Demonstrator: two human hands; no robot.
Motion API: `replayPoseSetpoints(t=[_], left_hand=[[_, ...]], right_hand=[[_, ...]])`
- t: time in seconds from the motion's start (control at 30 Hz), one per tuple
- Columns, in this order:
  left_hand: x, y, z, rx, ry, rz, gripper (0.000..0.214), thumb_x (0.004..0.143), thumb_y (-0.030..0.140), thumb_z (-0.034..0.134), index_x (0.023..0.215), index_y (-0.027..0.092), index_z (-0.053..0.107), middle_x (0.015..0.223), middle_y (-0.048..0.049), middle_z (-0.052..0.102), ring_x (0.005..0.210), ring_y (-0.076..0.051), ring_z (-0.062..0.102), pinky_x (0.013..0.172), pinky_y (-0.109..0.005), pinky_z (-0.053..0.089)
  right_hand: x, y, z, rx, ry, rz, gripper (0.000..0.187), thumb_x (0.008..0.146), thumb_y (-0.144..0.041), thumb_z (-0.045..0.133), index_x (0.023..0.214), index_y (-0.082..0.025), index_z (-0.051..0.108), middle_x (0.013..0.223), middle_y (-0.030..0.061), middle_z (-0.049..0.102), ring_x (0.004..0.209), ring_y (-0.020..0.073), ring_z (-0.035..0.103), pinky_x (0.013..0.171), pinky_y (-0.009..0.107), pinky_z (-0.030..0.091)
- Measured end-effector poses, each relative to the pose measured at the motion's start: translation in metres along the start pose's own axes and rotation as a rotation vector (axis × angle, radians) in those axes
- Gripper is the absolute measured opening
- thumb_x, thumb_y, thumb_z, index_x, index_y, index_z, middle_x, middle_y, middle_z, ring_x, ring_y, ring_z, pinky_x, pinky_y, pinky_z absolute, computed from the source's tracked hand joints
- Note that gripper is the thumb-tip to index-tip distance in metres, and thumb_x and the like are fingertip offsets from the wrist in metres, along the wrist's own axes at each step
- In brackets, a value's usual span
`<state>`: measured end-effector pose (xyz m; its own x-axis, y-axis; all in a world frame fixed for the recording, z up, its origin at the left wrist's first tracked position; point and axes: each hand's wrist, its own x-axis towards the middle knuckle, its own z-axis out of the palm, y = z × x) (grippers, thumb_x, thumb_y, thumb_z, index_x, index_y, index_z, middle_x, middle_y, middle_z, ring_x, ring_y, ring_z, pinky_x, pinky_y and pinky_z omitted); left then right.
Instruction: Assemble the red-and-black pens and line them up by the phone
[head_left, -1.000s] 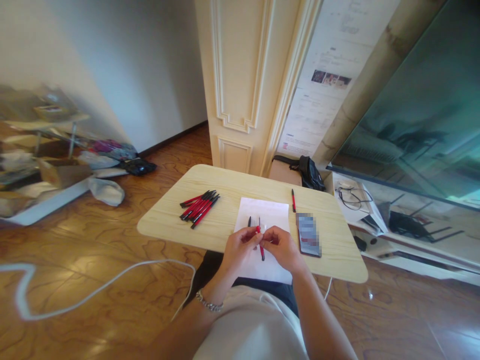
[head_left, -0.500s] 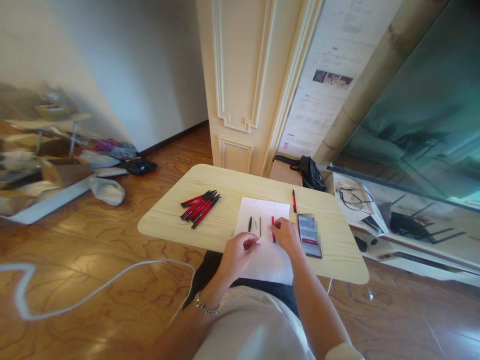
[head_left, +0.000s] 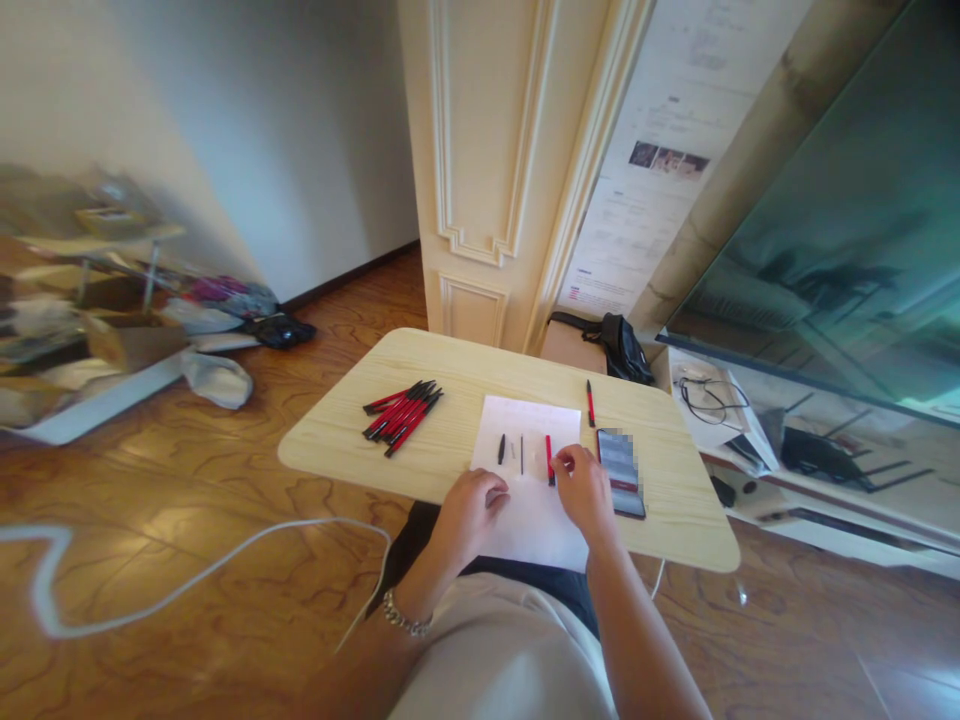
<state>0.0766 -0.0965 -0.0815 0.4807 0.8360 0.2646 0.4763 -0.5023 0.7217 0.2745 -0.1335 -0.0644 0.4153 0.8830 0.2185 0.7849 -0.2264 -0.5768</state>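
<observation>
The person is sitting at a pale wooden surface (head_left: 450,365) with a white sheet of paper (head_left: 529,525) lying in front of them; both hands are resting on it. The right hand (head_left: 589,490) is reaching to a short red pen barrel (head_left: 549,458) lying on the sheet, its fingers (head_left: 574,462) meeting the barrel's near end; whether they are pinching it or only touching it cannot be told. The left hand (head_left: 469,505) is lying loosely curled on the sheet's left edge, fingers tucked in; whether anything is inside them is not showing.

Beside the barrel, to its left and apart from it, a thin refill (head_left: 521,455) and a black tip piece (head_left: 501,449) are lying in a row. Judging from this, a pen is being taken apart and its pieces set out side by side, and the barrel is being placed or adjusted. Any further handling of the thin refill would be calling for a fine fingertip pinch, so that the row is not disturbed.

A bundle of red-and-black pens (head_left: 403,410) is lying well to the left; a single red pen (head_left: 590,402) and a phone (head_left: 621,470) are lying to the right.
</observation>
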Motion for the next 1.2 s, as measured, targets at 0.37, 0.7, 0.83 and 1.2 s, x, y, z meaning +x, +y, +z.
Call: replayPoseSetpoints(t=[0.37, 0.7, 0.83, 1.2], left_hand=[[0.000, -0.009, 0.006, 0.064, -0.013, 0.011, 0.007, 0.078, 0.014, 0.059, 0.080, 0.020, 0.063, 0.081, -0.0042, 0.063, 0.083, -0.020, 0.056, 0.077, -0.032, 0.042], [0.004, -0.004, 0.005, 0.071, 0.026, 0.043, 0.006, 0.078, 0.015, 0.059, 0.077, 0.020, 0.063, 0.077, -0.0044, 0.063, 0.080, -0.020, 0.057, 0.077, -0.033, 0.042], [0.001, 0.007, -0.001, -0.027, 0.066, 0.023, 0.007, 0.081, 0.022, 0.057, 0.082, 0.020, 0.064, 0.082, -0.0043, 0.065, 0.081, -0.019, 0.058, 0.076, -0.031, 0.044], [-0.013, 0.026, 0.005, -0.381, -0.076, -0.140, 0.023, 0.084, 0.038, 0.053, 0.089, 0.019, 0.065, 0.068, -0.0013, 0.065, 0.060, -0.014, 0.058, 0.056, -0.024, 0.042]], right_hand=[[-0.044, 0.012, 0.006, 0.039, -0.059, 0.039, 0.014, 0.071, -0.023, 0.060, 0.084, -0.021, 0.056, 0.088, 0.0052, 0.058, 0.084, 0.0217, 0.055, 0.073, 0.031, 0.041], [-0.035, 0.010, 0.002, 0.063, -0.050, 0.033, 0.011, 0.072, -0.027, 0.062, 0.080, -0.021, 0.059, 0.083, 0.0031, 0.060, 0.077, 0.0185, 0.057, 0.069, 0.028, 0.040], [-0.022, 0.006, -0.009, 0.089, -0.010, 0.052, 0.012, 0.080, -0.032, 0.055, 0.081, -0.022, 0.062, 0.079, 0.0012, 0.064, 0.069, 0.0157, 0.058, 0.065, 0.026, 0.039], [0.038, 0.004, -0.001, -0.137, -0.138, 0.062, 0.022, 0.086, -0.030, 0.049, 0.089, -0.019, 0.067, 0.089, 0.0078, 0.070, 0.084, 0.0201, 0.062, 0.070, 0.027, 0.038]])
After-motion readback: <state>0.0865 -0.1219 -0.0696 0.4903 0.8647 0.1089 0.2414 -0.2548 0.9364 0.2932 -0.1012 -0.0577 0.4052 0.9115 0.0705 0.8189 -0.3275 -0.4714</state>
